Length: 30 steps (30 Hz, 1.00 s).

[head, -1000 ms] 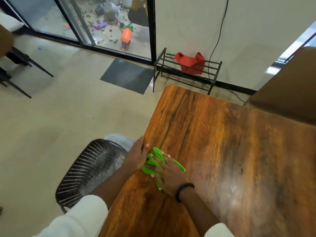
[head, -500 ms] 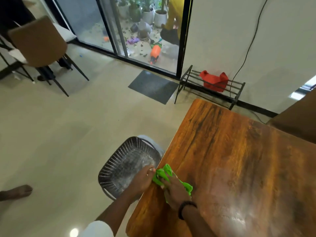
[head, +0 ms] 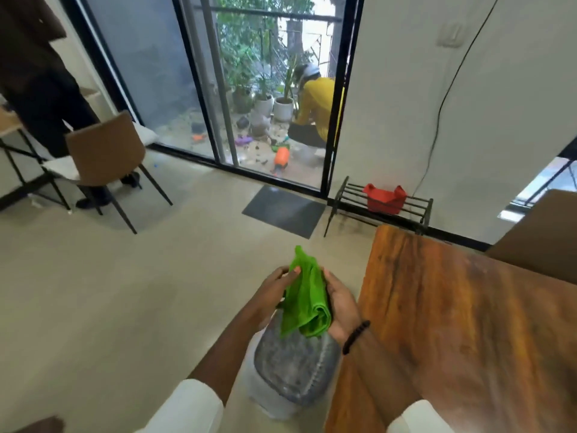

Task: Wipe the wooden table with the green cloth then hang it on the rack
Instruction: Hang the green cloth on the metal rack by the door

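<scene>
The green cloth [head: 306, 303] is bunched and held in the air, left of the wooden table [head: 462, 323] and above the floor. My left hand [head: 271, 295] pinches its upper left side. My right hand [head: 342, 307], with a black bead bracelet, cups its right side from below. One cloth corner sticks up above both hands. The black metal rack [head: 379, 207] stands low against the far wall, past the table's far corner, with a red cloth [head: 384, 198] draped over its bars.
A black mesh chair [head: 293, 367] sits just under my hands, beside the table's left edge. A grey doormat [head: 282, 210] lies before the sliding glass door. A brown chair [head: 104, 154] and a standing person are far left. Another person crouches outside.
Both hands lifted the green cloth off the table's left edge and carried it left, out over the chair. The view has tilted up toward the door and rack.
</scene>
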Each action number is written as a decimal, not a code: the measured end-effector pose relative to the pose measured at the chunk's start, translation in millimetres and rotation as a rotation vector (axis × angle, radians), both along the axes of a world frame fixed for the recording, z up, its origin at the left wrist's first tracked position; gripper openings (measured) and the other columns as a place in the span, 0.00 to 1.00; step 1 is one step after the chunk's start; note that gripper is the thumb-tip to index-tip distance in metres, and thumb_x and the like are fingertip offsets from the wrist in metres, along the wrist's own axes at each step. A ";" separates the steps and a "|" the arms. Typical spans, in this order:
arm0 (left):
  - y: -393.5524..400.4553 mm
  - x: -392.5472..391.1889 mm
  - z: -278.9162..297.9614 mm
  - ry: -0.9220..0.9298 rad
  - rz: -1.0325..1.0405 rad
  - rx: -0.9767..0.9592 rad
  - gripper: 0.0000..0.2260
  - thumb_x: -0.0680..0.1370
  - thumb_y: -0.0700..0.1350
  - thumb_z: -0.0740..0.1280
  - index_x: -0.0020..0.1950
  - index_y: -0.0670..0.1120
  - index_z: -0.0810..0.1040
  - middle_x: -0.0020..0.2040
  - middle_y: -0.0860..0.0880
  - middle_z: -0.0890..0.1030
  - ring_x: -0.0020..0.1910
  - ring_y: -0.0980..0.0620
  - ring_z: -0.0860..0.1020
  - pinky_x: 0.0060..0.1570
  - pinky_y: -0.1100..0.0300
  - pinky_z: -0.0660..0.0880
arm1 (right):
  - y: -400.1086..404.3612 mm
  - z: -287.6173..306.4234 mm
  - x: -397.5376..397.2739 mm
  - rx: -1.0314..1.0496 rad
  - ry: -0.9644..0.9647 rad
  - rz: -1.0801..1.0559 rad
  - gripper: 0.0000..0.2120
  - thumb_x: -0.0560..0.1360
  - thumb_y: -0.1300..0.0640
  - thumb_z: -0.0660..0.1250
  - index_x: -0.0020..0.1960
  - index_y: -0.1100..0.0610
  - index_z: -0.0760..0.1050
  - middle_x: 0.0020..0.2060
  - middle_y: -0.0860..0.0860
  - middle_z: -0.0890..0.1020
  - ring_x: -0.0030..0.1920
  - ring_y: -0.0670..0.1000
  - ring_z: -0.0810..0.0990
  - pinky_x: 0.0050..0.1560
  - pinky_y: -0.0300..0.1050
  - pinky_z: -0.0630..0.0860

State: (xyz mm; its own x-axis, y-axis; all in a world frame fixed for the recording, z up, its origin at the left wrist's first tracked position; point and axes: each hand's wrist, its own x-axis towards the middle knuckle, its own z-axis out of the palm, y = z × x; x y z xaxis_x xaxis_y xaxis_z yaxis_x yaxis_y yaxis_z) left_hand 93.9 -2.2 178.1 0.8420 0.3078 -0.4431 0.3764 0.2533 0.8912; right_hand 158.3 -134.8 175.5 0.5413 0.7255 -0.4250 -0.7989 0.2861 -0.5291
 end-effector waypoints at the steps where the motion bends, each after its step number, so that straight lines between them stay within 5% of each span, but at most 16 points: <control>1: 19.3 -10.1 7.2 -0.022 -0.004 0.013 0.12 0.79 0.52 0.66 0.59 0.48 0.77 0.51 0.49 0.83 0.49 0.50 0.82 0.46 0.55 0.76 | 16.9 5.3 -7.2 0.026 -0.050 -0.005 0.19 0.82 0.50 0.56 0.65 0.57 0.77 0.60 0.63 0.80 0.57 0.63 0.80 0.63 0.66 0.72; 3: 58.9 -28.4 19.0 -0.061 0.040 0.084 0.13 0.77 0.50 0.68 0.57 0.45 0.75 0.49 0.44 0.81 0.45 0.48 0.80 0.44 0.54 0.74 | 50.2 9.5 -18.3 0.002 -0.208 -0.030 0.18 0.80 0.58 0.60 0.69 0.53 0.72 0.63 0.60 0.78 0.62 0.64 0.78 0.64 0.68 0.70; 7: 134.4 -64.8 34.7 -0.128 0.111 0.269 0.03 0.77 0.44 0.69 0.47 0.48 0.76 0.41 0.46 0.78 0.42 0.47 0.76 0.41 0.53 0.72 | 112.3 32.8 -39.4 -0.229 -0.562 0.021 0.32 0.72 0.66 0.72 0.69 0.43 0.69 0.63 0.56 0.78 0.60 0.60 0.79 0.59 0.65 0.76; 13: 214.0 -74.8 62.9 -0.189 -0.102 0.441 0.17 0.77 0.43 0.66 0.63 0.58 0.75 0.52 0.49 0.78 0.53 0.49 0.77 0.45 0.60 0.77 | 189.9 55.4 -33.1 -0.410 -0.921 0.120 0.30 0.71 0.67 0.72 0.67 0.42 0.73 0.61 0.48 0.77 0.63 0.49 0.74 0.60 0.52 0.77; 16: 248.8 -57.3 58.8 -0.256 -0.190 0.588 0.18 0.74 0.45 0.69 0.63 0.57 0.77 0.56 0.51 0.75 0.57 0.60 0.75 0.55 0.66 0.74 | 224.0 54.6 -11.9 -0.430 -1.001 0.173 0.30 0.73 0.68 0.70 0.67 0.41 0.74 0.61 0.46 0.78 0.61 0.45 0.75 0.60 0.46 0.75; 18: 276.9 -39.0 47.2 -0.244 -0.181 0.683 0.19 0.74 0.45 0.72 0.64 0.56 0.77 0.59 0.51 0.71 0.61 0.57 0.72 0.58 0.67 0.71 | 248.9 44.2 7.7 -0.451 -1.057 0.183 0.24 0.74 0.65 0.70 0.63 0.42 0.76 0.59 0.44 0.80 0.60 0.46 0.77 0.61 0.48 0.75; 21: 319.7 -3.0 28.1 -0.277 -0.228 0.780 0.20 0.74 0.50 0.72 0.66 0.57 0.75 0.60 0.53 0.70 0.58 0.56 0.73 0.53 0.73 0.70 | 288.6 23.8 42.0 -0.508 -1.075 0.161 0.17 0.75 0.63 0.70 0.58 0.45 0.77 0.55 0.45 0.81 0.58 0.48 0.78 0.60 0.51 0.77; 24: 363.6 45.7 19.7 -0.297 -0.303 0.796 0.18 0.75 0.52 0.70 0.65 0.59 0.75 0.55 0.55 0.75 0.51 0.56 0.77 0.48 0.68 0.76 | 332.7 1.7 84.7 -0.548 -1.080 0.137 0.15 0.74 0.60 0.73 0.56 0.45 0.77 0.53 0.46 0.81 0.56 0.48 0.79 0.55 0.51 0.80; 30: 441.0 150.0 28.0 -0.277 -0.328 0.785 0.06 0.73 0.48 0.73 0.48 0.56 0.79 0.42 0.53 0.80 0.33 0.57 0.79 0.35 0.59 0.78 | 390.6 1.9 173.8 -0.798 -1.115 0.064 0.12 0.71 0.49 0.76 0.50 0.49 0.76 0.47 0.46 0.80 0.50 0.46 0.79 0.42 0.36 0.73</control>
State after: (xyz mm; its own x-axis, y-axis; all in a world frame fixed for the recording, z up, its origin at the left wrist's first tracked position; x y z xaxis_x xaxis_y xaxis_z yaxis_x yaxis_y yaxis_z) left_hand 243.9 438.8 206.1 0.9864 0.1620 0.0262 0.0684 -0.5505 0.8320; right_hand 332.1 255.7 177.5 0.8432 0.5282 -0.1002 0.1545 -0.4166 -0.8959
